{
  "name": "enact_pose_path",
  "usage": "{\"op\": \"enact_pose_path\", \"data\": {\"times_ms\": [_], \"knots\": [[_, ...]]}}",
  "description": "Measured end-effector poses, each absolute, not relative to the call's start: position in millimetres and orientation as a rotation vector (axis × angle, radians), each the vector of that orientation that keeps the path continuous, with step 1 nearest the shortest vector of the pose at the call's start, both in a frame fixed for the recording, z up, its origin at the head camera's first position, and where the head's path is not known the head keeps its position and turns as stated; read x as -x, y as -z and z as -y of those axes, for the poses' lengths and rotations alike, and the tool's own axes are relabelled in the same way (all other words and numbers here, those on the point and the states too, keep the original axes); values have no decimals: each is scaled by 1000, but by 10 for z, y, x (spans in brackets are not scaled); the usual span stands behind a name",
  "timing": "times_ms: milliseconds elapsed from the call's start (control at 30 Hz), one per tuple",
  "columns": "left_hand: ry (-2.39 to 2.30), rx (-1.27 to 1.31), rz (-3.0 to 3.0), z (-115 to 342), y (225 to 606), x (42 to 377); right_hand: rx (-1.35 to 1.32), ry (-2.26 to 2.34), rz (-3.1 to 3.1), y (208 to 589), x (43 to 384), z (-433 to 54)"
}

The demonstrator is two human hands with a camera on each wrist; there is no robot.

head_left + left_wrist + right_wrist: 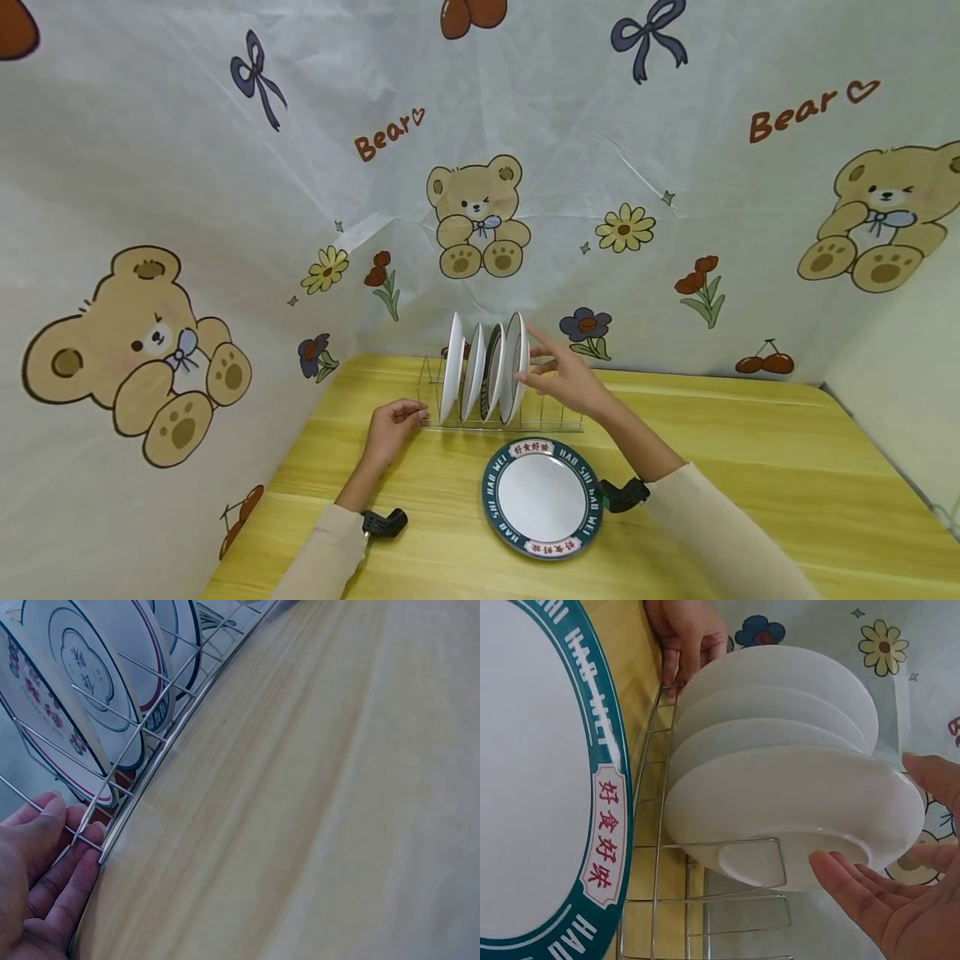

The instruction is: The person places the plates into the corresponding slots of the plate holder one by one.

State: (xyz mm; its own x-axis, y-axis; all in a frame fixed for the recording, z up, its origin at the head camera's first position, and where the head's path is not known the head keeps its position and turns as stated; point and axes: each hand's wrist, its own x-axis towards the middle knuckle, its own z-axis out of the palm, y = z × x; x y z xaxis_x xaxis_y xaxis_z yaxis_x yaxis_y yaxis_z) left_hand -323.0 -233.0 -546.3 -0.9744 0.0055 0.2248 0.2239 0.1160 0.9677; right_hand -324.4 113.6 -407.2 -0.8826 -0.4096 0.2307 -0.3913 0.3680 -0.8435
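White plate (802, 796) beside right fingers (855, 891); left fingers (76, 891) pinch wire rack (555, 430).

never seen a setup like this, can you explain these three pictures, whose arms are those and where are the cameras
There is no robot here: a person works with two bare hands. The wide picture comes from a camera worn on the head, looking forward and down. The other two come from cameras on the wrists, so each shows one hand's work up close.

On the wooden table stands a wire dish rack with four plates upright in it. A green-rimmed plate lies flat in front.

The left hand pinches the rack's left end. The right hand is spread at the rightmost plate; whether it really grips it, I cannot tell. Behind hangs a bear-print sheet.
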Motion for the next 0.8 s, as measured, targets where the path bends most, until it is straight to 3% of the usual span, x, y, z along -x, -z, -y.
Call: {"op": "enact_pose_path", "data": {"times_ms": [300,800], "knots": [[1966,261,2221,2288,5270,3095,654,1688,-2548,4317,2854,-1354],[1971,237,2224,2326,5387,3189,536,1511,-2655,4636,2420,-1636]]}}
